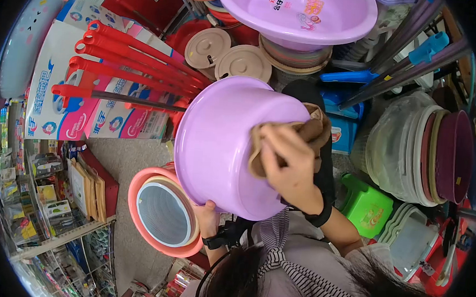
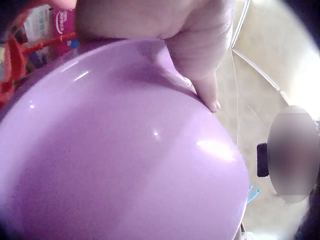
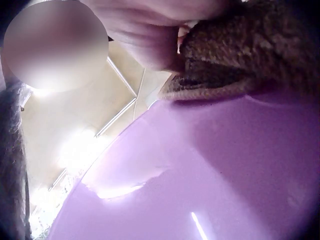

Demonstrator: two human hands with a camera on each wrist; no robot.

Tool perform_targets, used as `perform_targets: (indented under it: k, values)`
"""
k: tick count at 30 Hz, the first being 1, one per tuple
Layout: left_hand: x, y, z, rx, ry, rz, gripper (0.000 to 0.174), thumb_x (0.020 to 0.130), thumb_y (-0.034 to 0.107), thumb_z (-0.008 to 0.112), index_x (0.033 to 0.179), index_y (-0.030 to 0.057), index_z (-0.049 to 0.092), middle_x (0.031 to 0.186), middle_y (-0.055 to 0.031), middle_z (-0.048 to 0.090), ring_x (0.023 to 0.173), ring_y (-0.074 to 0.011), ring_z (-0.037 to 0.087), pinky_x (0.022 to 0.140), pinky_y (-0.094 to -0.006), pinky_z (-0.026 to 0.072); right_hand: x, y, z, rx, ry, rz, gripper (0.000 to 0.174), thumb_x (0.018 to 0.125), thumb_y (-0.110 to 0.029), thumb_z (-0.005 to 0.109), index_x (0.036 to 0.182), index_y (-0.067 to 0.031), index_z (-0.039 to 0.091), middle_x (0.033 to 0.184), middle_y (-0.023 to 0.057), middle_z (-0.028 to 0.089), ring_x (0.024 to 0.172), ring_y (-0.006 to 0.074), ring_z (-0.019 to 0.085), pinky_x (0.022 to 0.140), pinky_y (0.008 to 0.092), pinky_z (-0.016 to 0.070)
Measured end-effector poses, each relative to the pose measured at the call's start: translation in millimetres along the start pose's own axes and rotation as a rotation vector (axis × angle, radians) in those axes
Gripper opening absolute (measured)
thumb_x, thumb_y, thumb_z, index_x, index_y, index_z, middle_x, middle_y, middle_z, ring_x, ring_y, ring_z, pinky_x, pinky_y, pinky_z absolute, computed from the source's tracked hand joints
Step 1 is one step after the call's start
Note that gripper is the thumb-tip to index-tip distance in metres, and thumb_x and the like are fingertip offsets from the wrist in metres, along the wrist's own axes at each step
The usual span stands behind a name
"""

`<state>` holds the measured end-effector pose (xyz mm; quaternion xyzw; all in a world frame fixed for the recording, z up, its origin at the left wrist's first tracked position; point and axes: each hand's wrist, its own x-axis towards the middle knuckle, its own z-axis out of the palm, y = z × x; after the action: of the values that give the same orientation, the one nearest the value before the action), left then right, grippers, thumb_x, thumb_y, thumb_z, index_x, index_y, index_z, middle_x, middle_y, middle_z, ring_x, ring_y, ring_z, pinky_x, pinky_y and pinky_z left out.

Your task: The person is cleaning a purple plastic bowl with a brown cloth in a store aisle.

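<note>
A glossy purple plastic basin is tipped on its side in front of the person, its wide rim toward the left. The left hand grips the basin at its near rim, and in the left wrist view the thumb lies along the purple wall. Bunched in the fingers of the right hand is a brown cloth, held against the basin's base side. Close up in the right wrist view, the fuzzy cloth touches the smooth purple surface.
Red-handled poles lean at the left before printed boxes. Below the basin stand nested tubs with a pink rim. A larger purple basin is at the back. Stacked tubs and a green plastic stool sit at the right.
</note>
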<state>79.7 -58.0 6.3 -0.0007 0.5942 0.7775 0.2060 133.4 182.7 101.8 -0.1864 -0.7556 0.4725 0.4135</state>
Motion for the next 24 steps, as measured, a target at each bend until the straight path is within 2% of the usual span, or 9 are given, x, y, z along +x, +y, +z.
perform_targets:
  k: [3, 7, 9, 11, 13, 15, 19, 21, 24]
  values:
    - [-2, 1, 0, 0.036, 0.017, -0.004, 0.102, 0.074, 0.047, 0.086, 0.146, 0.0025, 0.031, 0.136, -0.012, 0.053, 0.121, -0.0278, 0.055, 0.1, -0.0428, 0.0497, 9, 0, -7, 0.039, 0.089, 0.109, 0.02, 0.089, 0.007, 0.06, 0.109, 0.0051, 0.064, 0.093, 0.0142, 0.063, 0.079, 0.0236, 0.063, 0.072, 0.0286, 0.0494]
    - [-1, 3, 1, 0.047, -0.003, -0.011, 0.1, 0.076, 0.047, 0.085, 0.146, 0.0018, 0.03, 0.137, -0.0124, 0.052, 0.122, -0.0278, 0.055, 0.102, -0.0438, 0.0473, 10, 3, -2, 0.025, 0.043, 0.045, 0.019, 0.091, 0.006, 0.06, 0.11, 0.0054, 0.063, 0.095, 0.0137, 0.064, 0.08, 0.0208, 0.062, 0.073, 0.0274, 0.0491]
    - [1, 4, 5, 0.06, -0.007, -0.021, 0.099, 0.076, 0.048, 0.084, 0.146, 0.0016, 0.03, 0.137, -0.0124, 0.052, 0.123, -0.0279, 0.054, 0.103, -0.0444, 0.0465, 8, 2, 1, 0.009, 0.061, 0.018, 0.019, 0.09, 0.005, 0.063, 0.108, 0.0032, 0.064, 0.094, 0.0123, 0.064, 0.077, 0.0224, 0.064, 0.071, 0.0281, 0.0503]
    - [3, 2, 11, -0.041, 0.118, 0.038, 0.104, 0.064, 0.041, 0.094, 0.141, -0.0012, 0.038, 0.128, -0.0147, 0.057, 0.114, -0.0275, 0.06, 0.096, -0.0402, 0.0525, 3, -2, 2, -0.062, -0.032, 0.019, 0.019, 0.087, 0.003, 0.065, 0.106, 0.0003, 0.065, 0.093, 0.0106, 0.064, 0.074, 0.0258, 0.065, 0.066, 0.0301, 0.0518]
    - [2, 6, 13, -0.049, 0.11, 0.023, 0.104, 0.064, 0.042, 0.094, 0.141, -0.0014, 0.039, 0.129, -0.0145, 0.057, 0.115, -0.0271, 0.06, 0.097, -0.04, 0.0519, -4, -1, 7, -0.058, -0.03, -0.071, 0.022, 0.083, 0.002, 0.067, 0.104, -0.0017, 0.066, 0.091, 0.0092, 0.063, 0.071, 0.0288, 0.065, 0.062, 0.0337, 0.0519]
    - [2, 8, 14, -0.056, 0.102, 0.007, 0.103, 0.065, 0.042, 0.094, 0.141, -0.0016, 0.039, 0.129, -0.0144, 0.057, 0.115, -0.0267, 0.059, 0.097, -0.0399, 0.0513, -1, -1, 3, -0.044, -0.064, -0.061, 0.023, 0.083, 0.003, 0.067, 0.105, -0.0017, 0.066, 0.091, 0.0095, 0.064, 0.071, 0.029, 0.065, 0.062, 0.0338, 0.0522]
    - [1, 7, 14, -0.031, 0.094, 0.019, 0.103, 0.065, 0.043, 0.093, 0.14, -0.0022, 0.039, 0.13, -0.0139, 0.057, 0.115, -0.0255, 0.059, 0.098, -0.0403, 0.0511, 7, 4, 5, -0.081, 0.041, -0.039, 0.02, 0.085, 0.003, 0.064, 0.105, -0.0014, 0.065, 0.09, 0.0096, 0.062, 0.07, 0.0284, 0.065, 0.062, 0.0347, 0.0517]
    - [2, 5, 8, -0.026, 0.096, 0.03, 0.103, 0.066, 0.043, 0.093, 0.14, -0.0023, 0.039, 0.13, -0.0138, 0.057, 0.115, -0.0254, 0.06, 0.098, -0.0405, 0.0513, 5, 0, 5, -0.088, -0.02, -0.069, 0.02, 0.086, 0.002, 0.064, 0.105, -0.0008, 0.065, 0.09, 0.0091, 0.061, 0.07, 0.0281, 0.064, 0.061, 0.0345, 0.0512]
    - [3, -1, 0, 0.055, 0.022, 0.017, 0.105, 0.072, 0.051, 0.086, 0.146, 0.0024, 0.031, 0.138, -0.0125, 0.051, 0.123, -0.028, 0.055, 0.103, -0.0449, 0.0486, -1, -5, 2, -0.066, -0.114, -0.093, 0.022, 0.084, 0.002, 0.065, 0.105, -0.0016, 0.065, 0.091, 0.0087, 0.062, 0.07, 0.0274, 0.065, 0.061, 0.0346, 0.0521]
